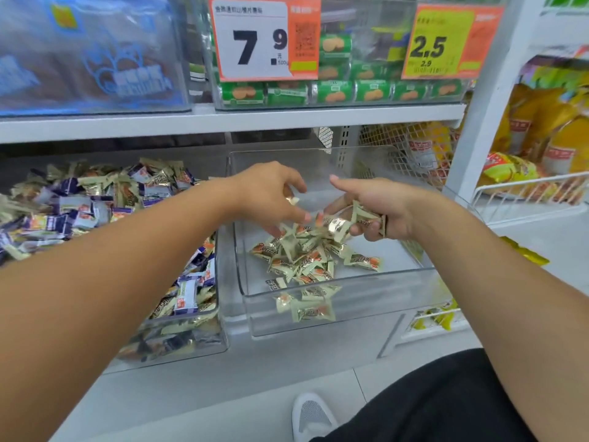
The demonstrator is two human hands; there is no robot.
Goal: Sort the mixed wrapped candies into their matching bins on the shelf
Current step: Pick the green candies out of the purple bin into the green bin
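mixed bin left of sorted bin, both under upper shelf.

A white price card with an orange border, fixed to the front of the clear plastic bin of green biscuit packs on the upper shelf, reads "7.9" in large black digits, with "500g" in small print beside them. To its right on the same bin, a yellow price card with an orange border reads "2.5" in large black digits and a smaller "2.9" beneath. The Chinese characters on both cards and on the candy wrappers are too small or blurred to read.
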